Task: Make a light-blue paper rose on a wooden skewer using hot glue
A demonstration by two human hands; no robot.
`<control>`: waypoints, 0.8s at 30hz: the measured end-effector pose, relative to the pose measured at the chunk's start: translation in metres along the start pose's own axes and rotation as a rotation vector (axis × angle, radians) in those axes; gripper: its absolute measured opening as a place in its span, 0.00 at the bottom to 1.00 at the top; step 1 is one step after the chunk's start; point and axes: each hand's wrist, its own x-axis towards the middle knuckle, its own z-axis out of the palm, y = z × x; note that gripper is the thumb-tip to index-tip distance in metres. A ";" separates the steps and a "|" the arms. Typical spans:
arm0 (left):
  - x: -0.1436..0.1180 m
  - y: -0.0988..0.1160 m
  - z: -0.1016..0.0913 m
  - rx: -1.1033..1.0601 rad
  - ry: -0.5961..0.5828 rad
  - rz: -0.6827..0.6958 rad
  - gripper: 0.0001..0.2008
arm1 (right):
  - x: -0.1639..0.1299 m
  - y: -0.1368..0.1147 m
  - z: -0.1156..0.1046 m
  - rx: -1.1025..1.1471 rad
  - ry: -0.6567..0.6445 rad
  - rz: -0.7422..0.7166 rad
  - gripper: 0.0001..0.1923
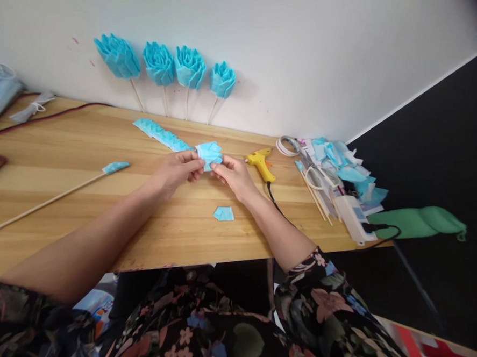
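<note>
Between my two hands, a small stack of folded light-blue fabric petals [209, 154] is pinched above the wooden table. My left hand [181, 168] is closed on the left edge of the petals, thumb in front. Closed on their lower right edge is my right hand [232, 173]. A row of overlapping blue petals [161, 135] lies just behind, running up to my left fingers. One loose folded petal [223, 214] rests on the table nearer to me. Left of my hands lies a wooden stick [49, 201] with a rolled blue tip [115, 167].
Several blue fabric roses [159, 64] on sticks lean against the wall. Right of my hands lies a yellow glue gun [262, 163] with its cord. Beyond it are a tape roll [288, 146], scissors [321, 177], blue scraps [342, 161] and a white power strip [352, 220].
</note>
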 end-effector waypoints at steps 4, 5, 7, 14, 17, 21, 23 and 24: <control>0.001 0.002 -0.001 -0.067 0.064 0.012 0.12 | 0.004 -0.008 -0.018 -0.200 -0.065 -0.032 0.21; 0.002 0.003 -0.001 -0.086 0.081 0.010 0.12 | 0.005 -0.015 -0.027 -0.307 -0.052 -0.060 0.21; 0.002 0.005 -0.001 -0.116 0.116 -0.001 0.12 | 0.004 -0.030 -0.048 -0.625 0.036 -0.096 0.18; 0.002 0.008 0.000 -0.176 0.141 -0.032 0.14 | -0.028 -0.047 -0.101 -1.453 0.079 0.187 0.20; 0.002 0.007 0.001 -0.185 0.142 -0.029 0.15 | -0.037 -0.026 -0.105 -1.463 0.090 0.251 0.24; 0.002 0.006 0.000 -0.185 0.122 -0.023 0.14 | -0.033 -0.002 -0.111 -1.337 0.205 0.168 0.17; 0.002 0.006 -0.001 -0.194 0.117 -0.026 0.14 | -0.028 0.003 -0.118 -1.156 0.290 0.115 0.11; 0.002 0.005 -0.001 -0.199 0.114 -0.026 0.13 | -0.026 0.004 -0.122 -1.095 0.313 0.106 0.10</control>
